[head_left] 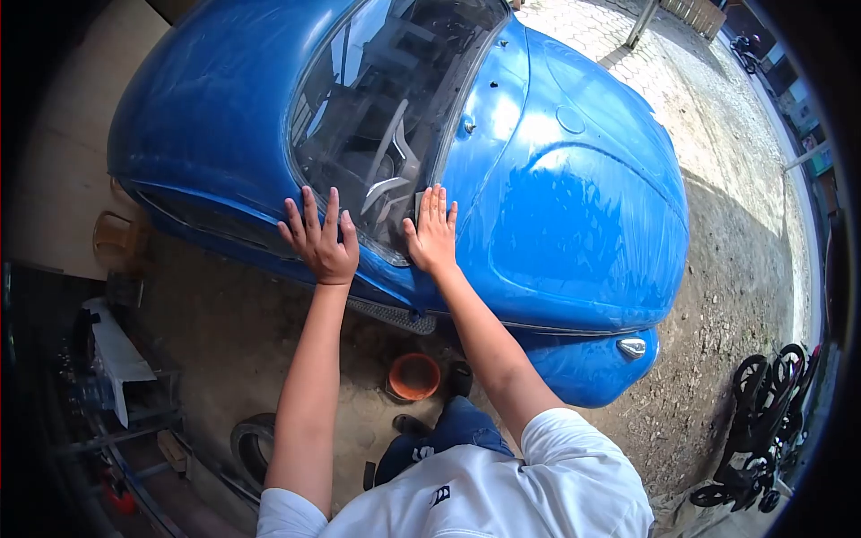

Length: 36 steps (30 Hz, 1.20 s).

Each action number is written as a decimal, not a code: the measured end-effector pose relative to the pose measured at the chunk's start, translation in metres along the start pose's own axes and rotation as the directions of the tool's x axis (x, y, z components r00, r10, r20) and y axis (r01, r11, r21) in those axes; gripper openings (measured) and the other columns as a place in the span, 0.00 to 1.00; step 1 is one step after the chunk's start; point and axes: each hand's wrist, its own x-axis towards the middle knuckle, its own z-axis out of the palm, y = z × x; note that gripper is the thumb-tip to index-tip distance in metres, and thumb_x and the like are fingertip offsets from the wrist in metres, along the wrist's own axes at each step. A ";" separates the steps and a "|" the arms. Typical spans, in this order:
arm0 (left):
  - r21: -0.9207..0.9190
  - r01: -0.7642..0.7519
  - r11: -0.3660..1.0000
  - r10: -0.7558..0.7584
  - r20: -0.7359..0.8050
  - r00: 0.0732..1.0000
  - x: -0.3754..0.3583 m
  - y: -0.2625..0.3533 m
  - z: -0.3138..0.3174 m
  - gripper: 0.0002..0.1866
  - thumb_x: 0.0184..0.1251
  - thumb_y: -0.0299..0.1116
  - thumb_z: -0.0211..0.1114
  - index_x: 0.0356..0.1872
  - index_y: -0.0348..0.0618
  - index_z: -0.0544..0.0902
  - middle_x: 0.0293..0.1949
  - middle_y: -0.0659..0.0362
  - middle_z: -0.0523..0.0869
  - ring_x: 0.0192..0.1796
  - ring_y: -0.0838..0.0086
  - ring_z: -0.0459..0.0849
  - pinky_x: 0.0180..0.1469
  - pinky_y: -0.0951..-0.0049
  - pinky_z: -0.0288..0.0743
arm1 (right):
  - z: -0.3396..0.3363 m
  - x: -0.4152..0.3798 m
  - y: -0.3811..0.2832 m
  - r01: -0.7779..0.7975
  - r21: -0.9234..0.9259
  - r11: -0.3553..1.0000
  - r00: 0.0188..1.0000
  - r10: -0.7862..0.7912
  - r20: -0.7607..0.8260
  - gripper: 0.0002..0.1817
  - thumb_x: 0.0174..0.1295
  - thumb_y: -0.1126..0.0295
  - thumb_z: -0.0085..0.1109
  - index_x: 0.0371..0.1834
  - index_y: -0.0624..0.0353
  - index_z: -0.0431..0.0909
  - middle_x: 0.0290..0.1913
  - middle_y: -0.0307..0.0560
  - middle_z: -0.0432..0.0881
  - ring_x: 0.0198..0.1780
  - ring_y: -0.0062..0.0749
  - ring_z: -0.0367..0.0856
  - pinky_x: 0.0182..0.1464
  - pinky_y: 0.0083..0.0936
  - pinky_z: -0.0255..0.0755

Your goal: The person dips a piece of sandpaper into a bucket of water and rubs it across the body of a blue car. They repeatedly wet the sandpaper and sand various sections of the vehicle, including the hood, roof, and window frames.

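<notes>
A blue rounded car (574, 197) stands in front of me, its windshield (359, 152) showing the steering wheel (392, 161) inside. My left hand (321, 244) is held flat with fingers spread at the windshield's near lower corner, over the blue side frame. Around the windshield's base near the hood, my right hand (434, 235) has its fingers stretched out and the thumb apart. A small greyish flat piece (419, 204) shows beside the right fingers; what it is, and whether the hand presses on it, I cannot make out.
An orange bucket (413, 376) stands on the ground by my feet. A tire (256, 446) and a metal rack (134, 421) are at lower left, a brown chair (117, 238) further up. A folded black wheeled frame (762, 421) lies at the right.
</notes>
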 end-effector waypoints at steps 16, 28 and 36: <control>0.059 -0.018 0.998 0.014 0.067 0.998 -0.005 -0.002 -0.002 0.20 0.79 0.40 0.53 0.61 0.65 0.90 0.81 0.54 0.71 0.86 0.46 0.54 0.85 0.41 0.30 | -0.007 0.101 0.053 -0.173 -0.297 0.939 0.968 0.107 -0.225 0.35 0.84 0.51 0.32 0.87 0.60 0.53 0.89 0.52 0.51 0.90 0.44 0.45 0.86 0.56 0.31; 0.047 -0.018 0.999 0.015 0.055 0.998 -0.003 -0.002 -0.002 0.19 0.78 0.39 0.54 0.57 0.64 0.91 0.81 0.55 0.71 0.86 0.46 0.54 0.85 0.41 0.31 | -0.024 0.024 0.067 -0.111 -0.395 0.912 0.985 0.049 -0.165 0.34 0.84 0.52 0.34 0.88 0.52 0.55 0.89 0.45 0.53 0.89 0.39 0.48 0.87 0.52 0.34; 0.039 -0.010 0.999 0.008 0.050 0.999 -0.004 -0.001 -0.003 0.18 0.77 0.38 0.55 0.56 0.64 0.91 0.81 0.56 0.72 0.86 0.46 0.55 0.85 0.41 0.32 | -0.032 0.083 0.083 -0.188 -0.369 0.910 0.958 0.088 -0.272 0.34 0.84 0.52 0.35 0.87 0.56 0.57 0.88 0.49 0.56 0.89 0.42 0.50 0.86 0.54 0.37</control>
